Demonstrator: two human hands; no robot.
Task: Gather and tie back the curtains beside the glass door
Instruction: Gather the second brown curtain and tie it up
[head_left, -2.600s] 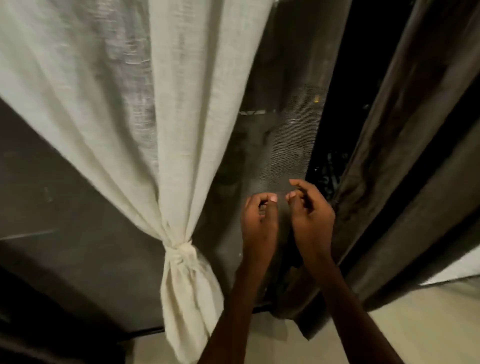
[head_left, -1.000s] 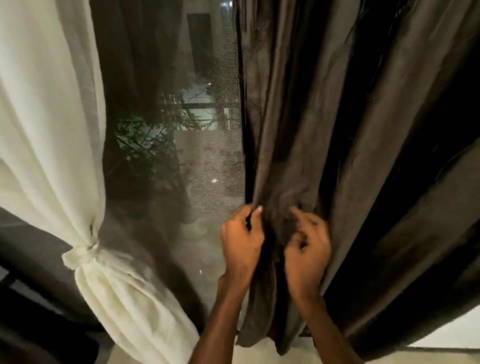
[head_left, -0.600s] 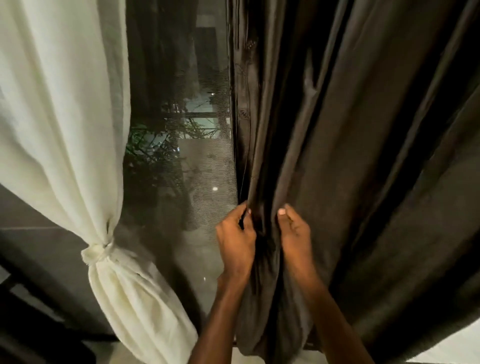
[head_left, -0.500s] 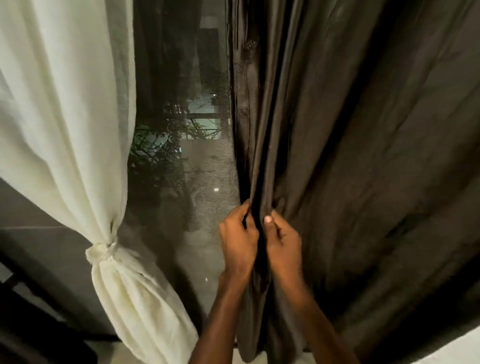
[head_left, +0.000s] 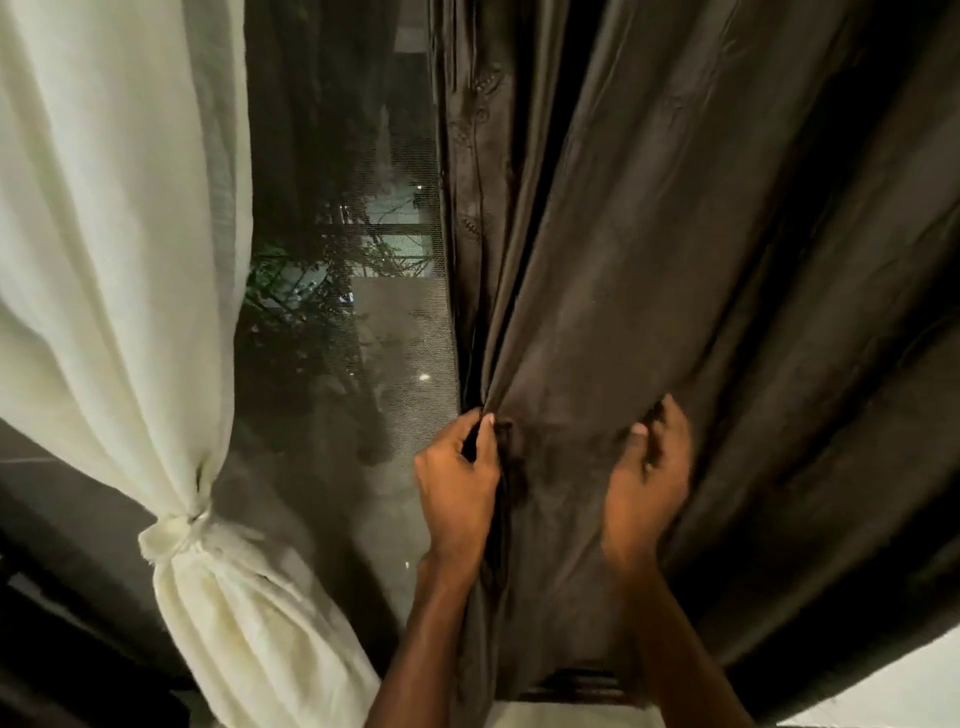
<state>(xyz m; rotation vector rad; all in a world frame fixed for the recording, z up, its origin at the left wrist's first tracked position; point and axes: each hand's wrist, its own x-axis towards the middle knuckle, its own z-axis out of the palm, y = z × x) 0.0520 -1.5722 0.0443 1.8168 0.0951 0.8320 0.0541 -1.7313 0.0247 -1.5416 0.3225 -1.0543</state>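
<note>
A dark brown curtain hangs loose over the right half of the view. My left hand pinches its gathered left edge between thumb and fingers. Further right, my right hand presses on the same cloth with curled fingers that hook a fold. The stretch of fabric between the two hands is spread flat. On the left hangs a cream curtain, bunched and tied in a knot with its tail below.
Between the curtains is the glass door with a mesh screen, showing dark foliage and lights outside. A pale floor strip shows under the brown curtain's hem. A dark wall or frame lies at lower left.
My right hand has slid to the right along the brown curtain, away from my left hand, spreading the cloth between them. My left hand keeps its pinch on the edge.
</note>
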